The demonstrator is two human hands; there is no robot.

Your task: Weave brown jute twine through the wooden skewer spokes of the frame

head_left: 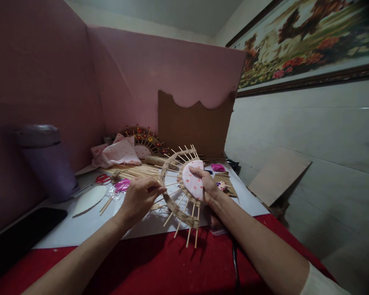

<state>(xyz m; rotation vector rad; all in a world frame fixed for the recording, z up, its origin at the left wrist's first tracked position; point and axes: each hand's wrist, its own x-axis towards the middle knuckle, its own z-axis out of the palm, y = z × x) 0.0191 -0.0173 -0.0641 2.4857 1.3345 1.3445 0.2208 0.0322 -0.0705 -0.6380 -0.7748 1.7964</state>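
Observation:
My right hand (208, 184) is closed around a half-round pad (193, 180) covered in pale pink fabric with red spots, thumb on its face. Thin wooden sticks (189, 235) fan out from the pad's twine-wrapped curved edge. They cross a wider twine-wrapped arc (181, 214), and their ends stick out beyond it. At the arc's left side, my left hand (143, 194) pinches with thumb and forefinger at the outer end of one stick. The fan-shaped piece is held tilted above the table's front part.
Behind lie a bundle of loose sticks (132, 170), a twine roll (160, 162), spotted cloth (119, 152) and a decorated fan piece (150, 139). Red scissors (103, 178), a white half-round piece (89, 200), a purple tumbler (49, 168) and a black phone-like slab (27, 229) are left.

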